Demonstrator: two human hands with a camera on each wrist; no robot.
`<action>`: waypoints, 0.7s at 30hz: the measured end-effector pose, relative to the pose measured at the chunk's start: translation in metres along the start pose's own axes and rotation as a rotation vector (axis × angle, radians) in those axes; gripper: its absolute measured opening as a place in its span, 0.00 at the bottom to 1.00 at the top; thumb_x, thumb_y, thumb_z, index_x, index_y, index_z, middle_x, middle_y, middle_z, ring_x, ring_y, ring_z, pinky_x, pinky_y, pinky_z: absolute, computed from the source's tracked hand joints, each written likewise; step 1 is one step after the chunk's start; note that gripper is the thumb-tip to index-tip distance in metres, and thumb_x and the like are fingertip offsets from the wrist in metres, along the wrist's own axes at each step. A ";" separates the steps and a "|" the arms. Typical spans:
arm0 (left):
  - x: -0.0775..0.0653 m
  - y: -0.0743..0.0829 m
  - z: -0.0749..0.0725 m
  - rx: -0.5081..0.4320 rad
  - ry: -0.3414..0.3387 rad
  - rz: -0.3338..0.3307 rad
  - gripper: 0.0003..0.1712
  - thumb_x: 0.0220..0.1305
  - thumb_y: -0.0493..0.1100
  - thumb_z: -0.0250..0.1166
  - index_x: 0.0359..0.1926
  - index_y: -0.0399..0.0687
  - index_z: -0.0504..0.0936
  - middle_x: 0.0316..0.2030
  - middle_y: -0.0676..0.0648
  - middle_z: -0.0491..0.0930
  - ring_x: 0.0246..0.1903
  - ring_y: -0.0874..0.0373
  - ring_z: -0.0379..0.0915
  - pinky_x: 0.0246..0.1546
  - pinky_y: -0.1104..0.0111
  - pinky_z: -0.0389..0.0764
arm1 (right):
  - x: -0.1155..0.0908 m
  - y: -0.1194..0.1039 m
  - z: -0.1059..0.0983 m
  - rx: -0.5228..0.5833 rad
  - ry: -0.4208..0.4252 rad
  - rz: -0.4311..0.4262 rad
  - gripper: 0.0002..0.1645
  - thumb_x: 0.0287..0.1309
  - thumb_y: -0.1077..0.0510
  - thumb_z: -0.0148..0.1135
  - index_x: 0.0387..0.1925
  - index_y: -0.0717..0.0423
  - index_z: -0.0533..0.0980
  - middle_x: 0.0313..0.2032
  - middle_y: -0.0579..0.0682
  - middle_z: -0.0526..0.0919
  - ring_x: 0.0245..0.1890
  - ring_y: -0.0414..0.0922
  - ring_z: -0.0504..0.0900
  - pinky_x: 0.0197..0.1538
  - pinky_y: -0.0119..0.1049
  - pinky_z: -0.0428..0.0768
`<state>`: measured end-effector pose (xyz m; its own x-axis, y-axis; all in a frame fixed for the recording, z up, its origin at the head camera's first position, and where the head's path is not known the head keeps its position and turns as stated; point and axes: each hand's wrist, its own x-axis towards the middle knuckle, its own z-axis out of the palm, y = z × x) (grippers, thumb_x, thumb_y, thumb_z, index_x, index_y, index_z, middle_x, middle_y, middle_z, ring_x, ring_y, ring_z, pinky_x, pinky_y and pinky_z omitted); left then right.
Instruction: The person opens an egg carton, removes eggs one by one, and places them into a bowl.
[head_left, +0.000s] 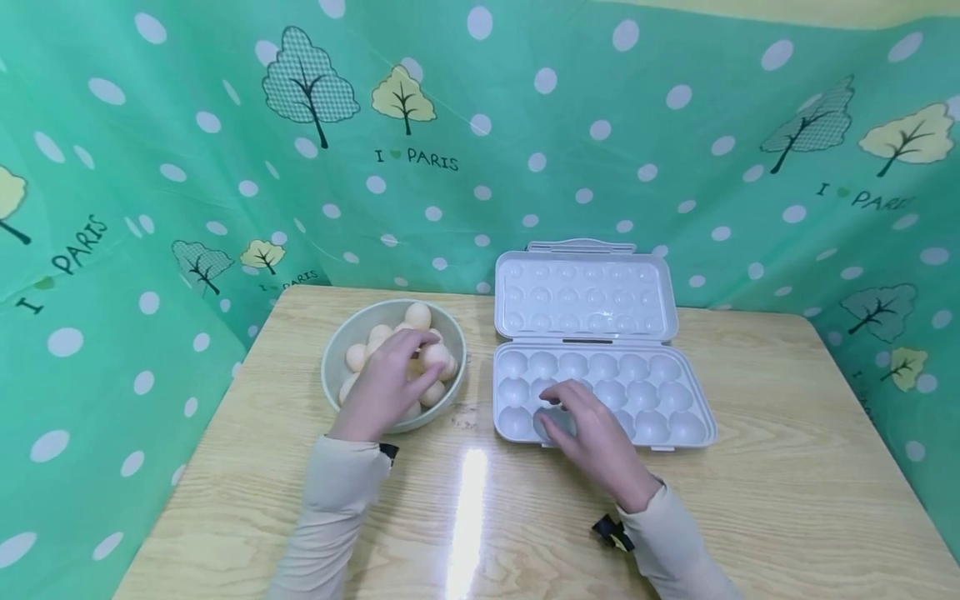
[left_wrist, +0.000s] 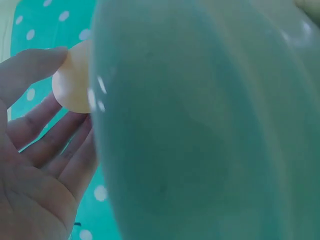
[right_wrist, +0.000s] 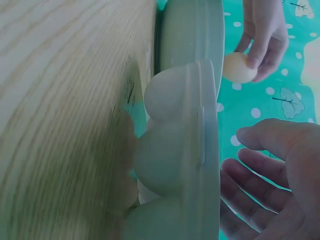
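My left hand (head_left: 384,383) reaches over a round pale bowl (head_left: 334,398) of eggs on the left side of the table. Between thumb and fingers it pinches one egg (head_left: 435,356); the left wrist view shows this egg (left_wrist: 72,80) at the bowl's rim, partly hidden by the wall. To the right lies a pale plastic egg box (head_left: 693,408), its lid (head_left: 585,292) tipped back. My right hand (head_left: 592,429) hovers over the box's near-left hollows, fingers loosely bent and nothing between them. In the right wrist view the right hand (right_wrist: 280,185) appears beside the box's edge.
Several eggs (head_left: 356,357) are piled in the bowl. A wooden table (head_left: 810,467) carries both bowl and box. Behind it hangs a green dotted curtain (head_left: 480,167), with the raised lid close to it. A narrow strip of tabletop separates bowl and box.
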<state>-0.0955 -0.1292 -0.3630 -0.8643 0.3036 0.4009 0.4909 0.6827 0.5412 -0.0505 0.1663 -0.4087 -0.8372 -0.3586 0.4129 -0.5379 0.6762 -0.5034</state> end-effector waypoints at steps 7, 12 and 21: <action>-0.002 -0.006 -0.007 0.005 -0.012 -0.087 0.22 0.65 0.44 0.68 0.57 0.42 0.76 0.53 0.45 0.79 0.54 0.50 0.75 0.59 0.56 0.77 | 0.000 0.002 -0.001 -0.008 0.003 -0.013 0.14 0.58 0.60 0.70 0.45 0.57 0.79 0.43 0.47 0.83 0.45 0.42 0.82 0.47 0.37 0.84; -0.004 -0.009 -0.009 0.000 -0.002 -0.157 0.22 0.67 0.46 0.66 0.58 0.43 0.75 0.52 0.44 0.79 0.52 0.49 0.75 0.56 0.55 0.78 | 0.001 0.004 0.000 -0.009 0.002 -0.021 0.14 0.57 0.61 0.70 0.45 0.57 0.79 0.43 0.47 0.83 0.45 0.43 0.82 0.47 0.38 0.84; -0.003 -0.018 -0.011 0.061 0.080 -0.202 0.20 0.67 0.42 0.66 0.55 0.38 0.76 0.51 0.39 0.78 0.52 0.45 0.77 0.55 0.53 0.79 | -0.001 0.008 0.001 -0.023 -0.018 -0.001 0.14 0.56 0.62 0.70 0.44 0.55 0.79 0.42 0.48 0.83 0.45 0.42 0.81 0.47 0.36 0.84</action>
<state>-0.1005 -0.1498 -0.3664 -0.9317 0.1050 0.3476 0.2994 0.7639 0.5717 -0.0541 0.1712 -0.4137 -0.8383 -0.3707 0.3998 -0.5367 0.6906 -0.4849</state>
